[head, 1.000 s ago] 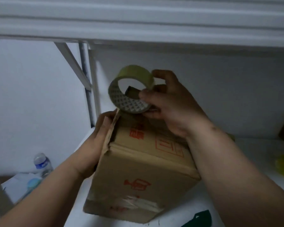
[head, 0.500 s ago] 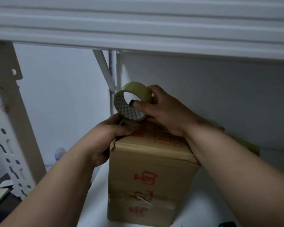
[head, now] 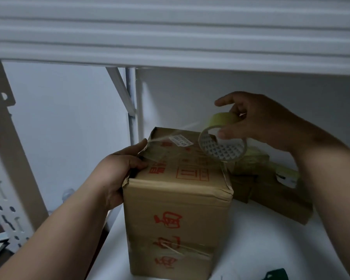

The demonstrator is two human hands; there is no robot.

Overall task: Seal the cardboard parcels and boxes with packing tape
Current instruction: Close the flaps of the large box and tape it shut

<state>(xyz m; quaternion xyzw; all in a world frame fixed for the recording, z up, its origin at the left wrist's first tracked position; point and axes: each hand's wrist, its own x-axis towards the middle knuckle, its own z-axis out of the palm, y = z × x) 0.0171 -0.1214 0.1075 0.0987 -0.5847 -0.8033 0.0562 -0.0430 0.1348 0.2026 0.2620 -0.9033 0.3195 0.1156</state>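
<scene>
Two hands share the work: left hand [head: 117, 174] pins the tape end on the cardboard box's [head: 176, 201] top-left edge, standing on the shelf [head: 271, 239]; right fingers [head: 228, 133] clasp the tape roll [head: 222, 138] (strip taut). Best keep tension, lowering flat across the seam.

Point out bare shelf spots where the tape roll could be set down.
Bare white shelf in front, between the box and the right forearm, back to the flat cartons. A narrow strip left of the box, by the left hand. Crowded behind-right: cartons with another roll on them.
</scene>
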